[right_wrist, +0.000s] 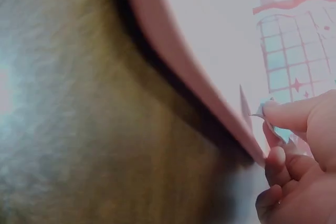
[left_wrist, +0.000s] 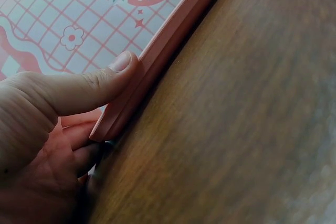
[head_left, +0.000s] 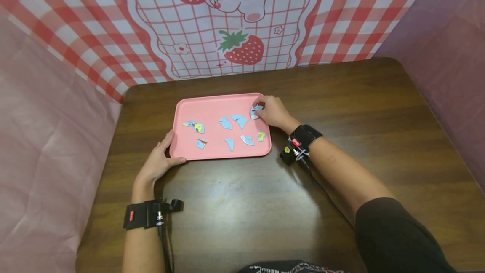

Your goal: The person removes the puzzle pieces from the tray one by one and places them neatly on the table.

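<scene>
A pink rectangular tray (head_left: 212,103) lies on the table, with several thin, irregular puzzle pieces spread over it. Most are light blue, such as the one near its middle (head_left: 239,120); a larger one at the left has yellow and purple patches (head_left: 195,127), and a small one at the right is yellow-green (head_left: 261,136). My left hand (head_left: 157,161) holds the tray's near-left corner, its thumb (left_wrist: 100,82) on the rim. At the tray's right side my right hand (head_left: 275,112) pinches a light-blue and white puzzle piece (right_wrist: 283,134) between thumb and finger.
The brown wooden table (head_left: 235,205) extends around the tray, farthest to the right. Behind its back edge hangs a checked strawberry cloth (head_left: 242,45). Black straps with small cameras sit on both wrists, and a cable (head_left: 329,197) runs along the right forearm.
</scene>
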Motion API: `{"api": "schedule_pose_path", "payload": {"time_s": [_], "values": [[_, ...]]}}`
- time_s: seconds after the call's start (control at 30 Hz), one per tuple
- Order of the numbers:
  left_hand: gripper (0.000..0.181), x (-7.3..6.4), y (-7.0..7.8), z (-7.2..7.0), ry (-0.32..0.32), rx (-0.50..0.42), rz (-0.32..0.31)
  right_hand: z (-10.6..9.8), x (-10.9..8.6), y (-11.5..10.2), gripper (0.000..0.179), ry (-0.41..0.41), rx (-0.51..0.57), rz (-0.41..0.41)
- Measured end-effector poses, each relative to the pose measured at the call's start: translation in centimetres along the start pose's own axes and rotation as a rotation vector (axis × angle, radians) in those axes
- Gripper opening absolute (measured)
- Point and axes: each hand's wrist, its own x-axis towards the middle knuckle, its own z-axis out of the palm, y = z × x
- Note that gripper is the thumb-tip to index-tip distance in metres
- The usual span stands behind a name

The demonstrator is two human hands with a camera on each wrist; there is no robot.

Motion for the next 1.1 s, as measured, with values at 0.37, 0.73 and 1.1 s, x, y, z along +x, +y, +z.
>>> {"api": "schedule_pose_path", "payload": {"time_s": [0.37, 0.73, 1.1], "values": [[0.103, -0.3, -0.3, -0.1, 0.009, -0.005, 0.006, -1.5, 0.2, 0.8, 0.019, 0.058, 0.267, 0.107], [0.103, -0.3, 0.0, -0.2, 0.006, 0.010, 0.000, -3.0, 0.1, 1.9, 0.022, 0.124, 0.375, 0.134], [0.103, -0.1, 0.0, 0.1, -0.002, 0.038, 0.006, -4.0, -0.2, 3.2, 0.022, 0.189, 0.353, 0.192]]}}
